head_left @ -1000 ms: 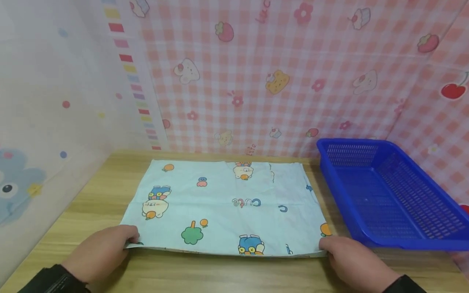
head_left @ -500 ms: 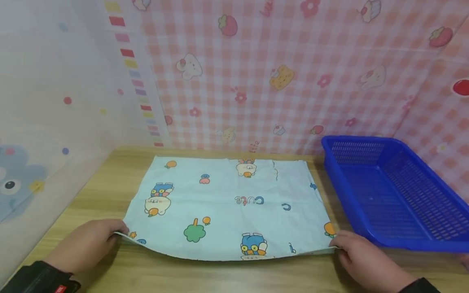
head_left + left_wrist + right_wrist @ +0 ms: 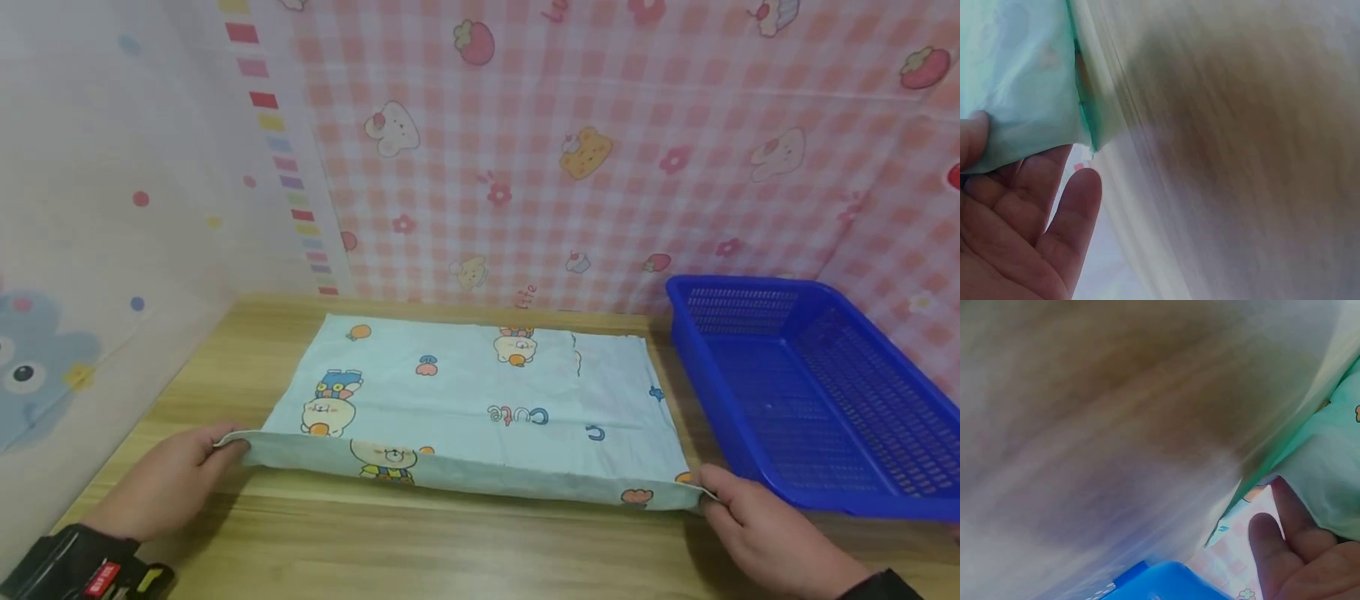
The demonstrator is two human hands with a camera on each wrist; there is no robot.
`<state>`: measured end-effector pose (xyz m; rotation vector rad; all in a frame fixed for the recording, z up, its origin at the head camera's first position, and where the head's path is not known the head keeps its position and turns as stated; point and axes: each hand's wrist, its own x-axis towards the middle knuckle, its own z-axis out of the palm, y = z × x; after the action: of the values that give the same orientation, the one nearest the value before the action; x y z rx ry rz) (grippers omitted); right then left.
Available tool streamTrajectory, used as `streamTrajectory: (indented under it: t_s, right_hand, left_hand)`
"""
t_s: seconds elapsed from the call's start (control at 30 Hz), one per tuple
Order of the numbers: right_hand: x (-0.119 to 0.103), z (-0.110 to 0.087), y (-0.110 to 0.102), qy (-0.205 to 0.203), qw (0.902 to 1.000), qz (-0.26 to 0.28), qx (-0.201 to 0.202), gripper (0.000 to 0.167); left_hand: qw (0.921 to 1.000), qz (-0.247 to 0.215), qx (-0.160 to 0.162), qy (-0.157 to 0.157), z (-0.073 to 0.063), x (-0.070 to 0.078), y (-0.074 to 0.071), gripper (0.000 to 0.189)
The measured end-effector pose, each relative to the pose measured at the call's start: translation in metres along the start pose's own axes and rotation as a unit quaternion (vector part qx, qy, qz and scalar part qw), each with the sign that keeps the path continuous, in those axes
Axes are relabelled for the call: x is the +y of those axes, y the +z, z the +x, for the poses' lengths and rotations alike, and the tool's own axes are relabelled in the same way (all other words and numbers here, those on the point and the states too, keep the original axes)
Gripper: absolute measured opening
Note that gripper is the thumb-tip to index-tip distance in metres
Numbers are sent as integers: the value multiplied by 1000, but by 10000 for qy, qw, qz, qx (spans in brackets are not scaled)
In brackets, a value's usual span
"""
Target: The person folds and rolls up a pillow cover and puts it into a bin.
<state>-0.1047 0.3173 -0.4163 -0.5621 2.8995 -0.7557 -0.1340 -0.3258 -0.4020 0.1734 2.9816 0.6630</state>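
A pale blue cloth (image 3: 450, 383) printed with bears, fruit and the word "cute" lies folded in layers on the wooden table. My left hand (image 3: 168, 475) pinches its near left corner between thumb and fingers; in the left wrist view the thumb lies over the cloth (image 3: 1022, 81) and fingers (image 3: 1075, 206) sit beneath and beside it. The near right corner is pinched by my right hand (image 3: 772, 529). Between the hands the near edge is lifted off the table, showing a strip of its underside. In the right wrist view, part of the right hand (image 3: 1310, 562) shows under the cloth (image 3: 1329, 469).
A blue plastic basket (image 3: 757, 467) with mesh walls stands to the right, close to the right hand. Pink checked sheeting (image 3: 525, 167) rises behind the wooden table (image 3: 420, 550), and white printed sheeting (image 3: 112, 250) closes the left side.
Both hands have moved apart and lifted the cloth's near edge, the left more clearly upward. The edge, sagging half a second ago, is now raised and tilted, with its underside showing. The view has shifted slightly.
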Motion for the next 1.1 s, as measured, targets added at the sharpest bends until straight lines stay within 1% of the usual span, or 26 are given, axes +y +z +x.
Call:
streamTrajectory:
  t_s: [0.1,0.17,0.27,0.37,0.43,0.5,0.67,0.83,0.93,1.1]
  right_hand:
    - [1,0,3,-194,9993,116,301,26]
    - [1,-1,5,-317,9984,85,450,29]
    - [0,-2,5,-294,9983,108,497,30]
    - [-4,-3,6,-182,9985,193,484,28]
    - [-7,-4,7,-149,9979,262,579,27]
    - [-10,-4,9,-119,9967,272,759,29]
    - [-15,-5,12,-73,9925,348,1168,28]
    - [-18,-3,12,-73,9882,289,1501,31]
    - [-20,-2,11,-7,9872,260,1576,30]
    - [-24,-1,10,44,9864,322,1611,28]
  left_hand:
    - [9999,-78,70,-59,2,1,-1,27]
    - [9998,-110,96,-103,3,0,-1,28]
    - [9997,-135,84,-206,3,-1,-1,32]
    - [9995,-129,119,-258,2,0,-1,34]
    - [9993,-120,140,-320,2,0,-2,35]
    - [9992,-106,227,-320,1,1,-2,34]
    - [9986,-155,451,-245,-2,-3,-3,32]
    - [9980,-196,556,-239,-3,-4,-4,33]
    - [9971,-278,674,-226,-5,-4,-4,35]
    - [9931,-652,968,-108,-8,-2,-2,36]
